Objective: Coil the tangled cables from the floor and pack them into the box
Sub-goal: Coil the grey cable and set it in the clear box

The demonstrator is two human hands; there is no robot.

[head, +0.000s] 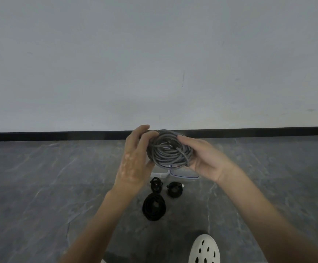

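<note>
Grey cable (170, 150), coiled, held in the air between both hands, partly hiding the clear box (184, 174) behind it.
Left hand (135, 158) curls its fingers round the coil's left edge; right hand (205, 158) cups the right side, thumb on top. Black coils (154, 206) lie on the floor just before the box; white shoe (204, 249) lower right.

I read the grey cable (169, 150), frame centre, as braided cloth sheath, matt; black coils (154, 206) below: smooth, dull; box (184, 174): clear plastic; floor (40, 177): veined stone look, matt; shoe (204, 249): white moulded plastic.
</note>
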